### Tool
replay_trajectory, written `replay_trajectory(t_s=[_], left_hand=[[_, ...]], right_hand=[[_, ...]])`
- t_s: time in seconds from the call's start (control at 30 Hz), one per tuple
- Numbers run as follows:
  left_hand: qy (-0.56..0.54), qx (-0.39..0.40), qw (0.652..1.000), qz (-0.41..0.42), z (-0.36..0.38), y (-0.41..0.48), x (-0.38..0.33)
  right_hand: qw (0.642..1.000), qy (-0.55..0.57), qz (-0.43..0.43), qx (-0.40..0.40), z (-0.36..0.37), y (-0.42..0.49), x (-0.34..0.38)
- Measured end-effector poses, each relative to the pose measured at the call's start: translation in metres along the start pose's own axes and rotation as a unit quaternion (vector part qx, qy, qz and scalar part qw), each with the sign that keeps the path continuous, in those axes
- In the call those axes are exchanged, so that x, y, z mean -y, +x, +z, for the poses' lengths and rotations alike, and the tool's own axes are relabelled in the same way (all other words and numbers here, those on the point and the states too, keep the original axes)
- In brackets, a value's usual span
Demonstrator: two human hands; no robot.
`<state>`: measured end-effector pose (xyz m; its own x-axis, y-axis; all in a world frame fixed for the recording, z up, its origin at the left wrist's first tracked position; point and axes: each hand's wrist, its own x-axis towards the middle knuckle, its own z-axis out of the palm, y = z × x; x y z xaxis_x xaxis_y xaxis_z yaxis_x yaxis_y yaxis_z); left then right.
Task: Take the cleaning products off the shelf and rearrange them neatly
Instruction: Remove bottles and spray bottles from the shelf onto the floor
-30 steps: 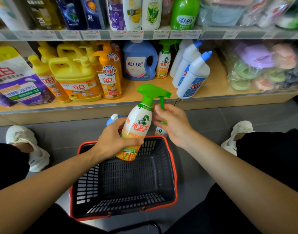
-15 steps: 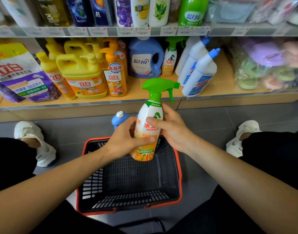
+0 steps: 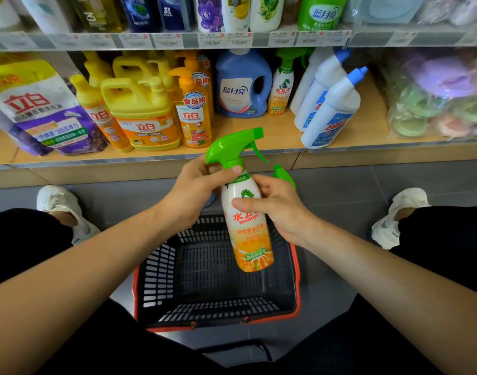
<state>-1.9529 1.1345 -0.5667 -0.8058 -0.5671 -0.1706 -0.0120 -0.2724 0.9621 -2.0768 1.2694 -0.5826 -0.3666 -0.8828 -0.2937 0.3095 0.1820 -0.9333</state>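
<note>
I hold the sprayer (image 3: 248,220) over the basket (image 3: 294,269): left hand (image 3: 194,190) gripping its neck, right hand (image 3: 276,211) wrapping its body. Possibly a second sprayer (image 3: 284,175) behind. The shelf (image 3: 272,138) is mostly uncleared.

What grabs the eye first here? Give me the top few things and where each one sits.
The spray bottle with its bright green trigger head is held at centre frame: the left hand grips its neck, the right hand its body. Directly below it sits a black basket with a red rim. Behind, the yellow detergent jugs crowd the left of the lower shelf.
</note>
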Motion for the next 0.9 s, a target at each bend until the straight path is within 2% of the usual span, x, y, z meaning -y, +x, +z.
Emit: replay_trajectory(t_s=[0.13, 0.23, 0.3, 0.4, 0.53, 0.77, 0.9], left_hand=[[-0.051, 0.075, 0.996, -0.007, -0.005, 0.001, -0.006], [-0.057, 0.106, 0.993, -0.001, -0.003, 0.0, -0.007], [-0.04, 0.069, 0.997, 0.015, 0.0, -0.001, -0.006], [-0.032, -0.025, 0.999, 0.002, 0.004, -0.003, -0.004], [-0.004, -0.087, 0.996, -0.002, 0.005, 0.0, -0.001], [0.06, -0.113, 0.992, 0.021, 0.001, 0.003, 0.002], [0.071, -0.109, 0.991, 0.031, 0.001, 0.004, 0.002]], right_hand=[[0.992, 0.064, 0.063, 0.086, 0.005, -0.004, 0.004], [0.986, 0.089, 0.087, 0.108, 0.005, -0.006, 0.006], [0.99, 0.07, 0.083, 0.093, 0.006, -0.006, 0.005], [0.997, 0.022, 0.051, 0.054, 0.009, -0.005, 0.003], [1.0, -0.018, 0.017, 0.013, 0.012, -0.006, 0.001], [0.987, -0.134, -0.049, -0.072, 0.014, -0.006, -0.004], [0.972, -0.2, -0.089, -0.089, 0.012, -0.005, -0.005]])
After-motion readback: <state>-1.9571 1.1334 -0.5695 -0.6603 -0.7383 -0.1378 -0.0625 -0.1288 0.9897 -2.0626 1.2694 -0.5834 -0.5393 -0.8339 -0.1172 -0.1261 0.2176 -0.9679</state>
